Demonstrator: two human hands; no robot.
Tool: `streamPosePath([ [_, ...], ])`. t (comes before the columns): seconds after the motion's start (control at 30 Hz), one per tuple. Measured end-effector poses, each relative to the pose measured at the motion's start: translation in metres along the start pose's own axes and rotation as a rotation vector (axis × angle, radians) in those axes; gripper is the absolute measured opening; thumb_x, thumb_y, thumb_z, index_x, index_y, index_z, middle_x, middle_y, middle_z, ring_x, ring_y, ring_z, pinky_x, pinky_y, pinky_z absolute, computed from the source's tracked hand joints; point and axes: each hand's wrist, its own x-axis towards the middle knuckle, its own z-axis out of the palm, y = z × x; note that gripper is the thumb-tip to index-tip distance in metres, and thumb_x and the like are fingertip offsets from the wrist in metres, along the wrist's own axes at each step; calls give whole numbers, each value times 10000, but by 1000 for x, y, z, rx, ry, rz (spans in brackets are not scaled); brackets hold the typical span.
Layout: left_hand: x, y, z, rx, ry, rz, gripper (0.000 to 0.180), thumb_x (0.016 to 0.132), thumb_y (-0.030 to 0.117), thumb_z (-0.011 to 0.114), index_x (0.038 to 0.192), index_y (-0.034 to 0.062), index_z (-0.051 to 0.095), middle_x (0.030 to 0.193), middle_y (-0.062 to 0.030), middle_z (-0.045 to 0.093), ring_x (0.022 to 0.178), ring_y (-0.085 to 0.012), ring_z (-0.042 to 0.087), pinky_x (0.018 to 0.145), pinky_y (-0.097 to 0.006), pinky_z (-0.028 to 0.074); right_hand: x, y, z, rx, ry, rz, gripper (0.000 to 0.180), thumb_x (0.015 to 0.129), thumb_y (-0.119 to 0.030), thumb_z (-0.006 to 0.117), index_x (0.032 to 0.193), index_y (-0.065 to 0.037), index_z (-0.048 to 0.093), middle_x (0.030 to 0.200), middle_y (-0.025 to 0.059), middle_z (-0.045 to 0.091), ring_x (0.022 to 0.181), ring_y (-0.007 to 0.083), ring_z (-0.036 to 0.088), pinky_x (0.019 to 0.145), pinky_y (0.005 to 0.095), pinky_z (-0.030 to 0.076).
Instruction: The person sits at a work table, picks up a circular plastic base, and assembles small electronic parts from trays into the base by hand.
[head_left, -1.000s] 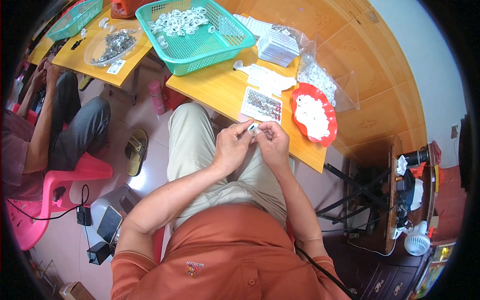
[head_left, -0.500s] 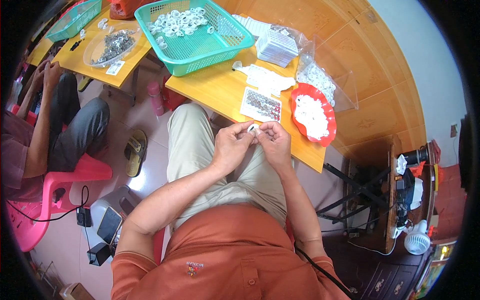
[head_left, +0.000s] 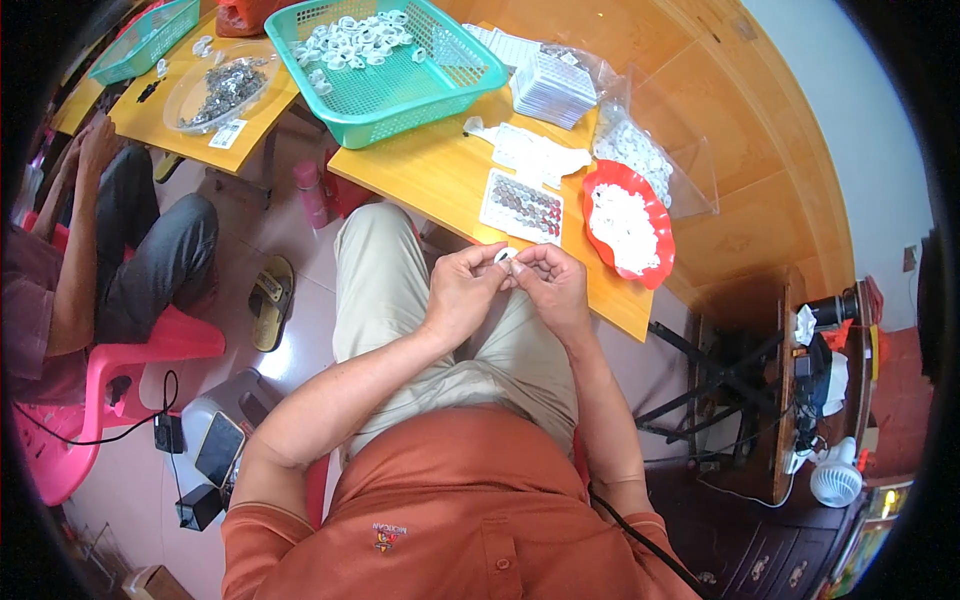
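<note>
Between the fingertips of both hands is a small white ring-shaped piece [head_left: 505,255] with a dark middle, held just off the table's front edge. My left hand [head_left: 462,292] pinches it from the left with thumb and forefinger. On the other side, the thumb and fingers of my right hand [head_left: 553,288] close on it too; finer detail is hidden by the fingers. Right beyond my hands lies a white tray [head_left: 487,212] with rows of small round metallic parts, some reddish. To its right stands a red wavy-rimmed dish [head_left: 657,272] heaped with small white pieces.
On the yellow table [head_left: 400,190] are a green basket [head_left: 400,125] of white rings, a white crumpled sheet [head_left: 535,152], a white stack [head_left: 553,92] and a clear bag [head_left: 632,150] of white parts. At left, another person [head_left: 60,290] sits near a bowl [head_left: 180,110] of metal parts.
My right hand has shifted very slightly to the right, while both hands keep their pinch on the white ring. The other person's hands have risen a little.
</note>
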Motion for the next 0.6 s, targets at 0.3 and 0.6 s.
streamPosePath([
  [0.3, -1, -15, 1, 73, 49, 37, 302, 874, 38, 595, 1154, -68, 633, 813, -100, 708, 720, -90, 644, 672, -239, 513, -3, 4, 4, -130, 47, -16, 62, 870, 53, 596, 930, 63, 609, 825, 79, 664, 735, 118, 648, 679, 239, 532],
  [0.6, 0, -19, 0, 89, 25, 43, 308, 876, 33, 589, 1164, -67, 630, 836, -109, 711, 744, -97, 650, 688, -240, 515, -6, 4, 4, -155, 93, -12, 55, 879, 38, 606, 932, 53, 607, 837, 68, 660, 749, 104, 640, 681, 223, 518],
])
